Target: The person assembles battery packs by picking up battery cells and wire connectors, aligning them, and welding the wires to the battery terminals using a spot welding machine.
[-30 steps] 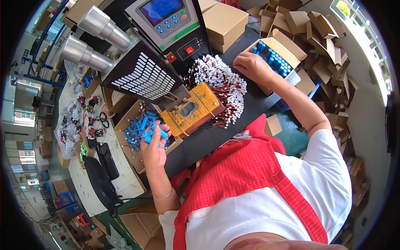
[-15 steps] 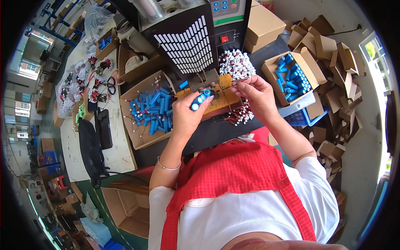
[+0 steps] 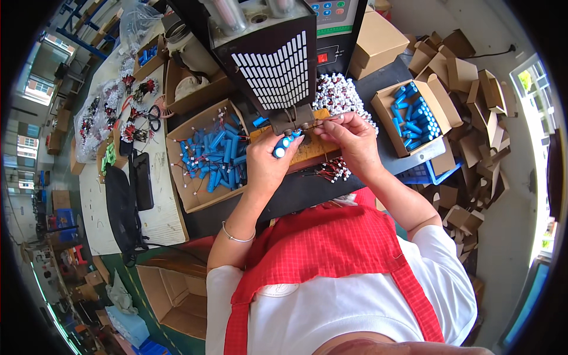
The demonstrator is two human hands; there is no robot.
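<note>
My left hand (image 3: 264,161) is closed around a few blue cylindrical battery cells (image 3: 279,151) with pale ends. Their far side meets the metal electrode tips (image 3: 289,132) of a black spot-welding machine (image 3: 272,77). Between thumb and fingers my right hand (image 3: 357,148) pinches a thin wire lead (image 3: 322,122), its inner end close to the electrodes. Both hands work at a worn yellow block (image 3: 313,155) below the machine head. Exactly where wire and cells meet is hidden by the fingers and electrodes. A loose blue cell (image 3: 260,122) lies left of the electrodes.
Left stands an open carton (image 3: 184,192) of blue cells with wires. A heap of white connectors (image 3: 338,94) lies behind my right hand, more wired connectors (image 3: 336,170) in front. At right is a box (image 3: 387,97) of blue cells, beyond it piled empty cartons (image 3: 473,136).
My right hand has moved left with the wire lead, closer to the electrodes. My left hand has brought the cells against the electrode tips. The whole view has shifted slightly.
</note>
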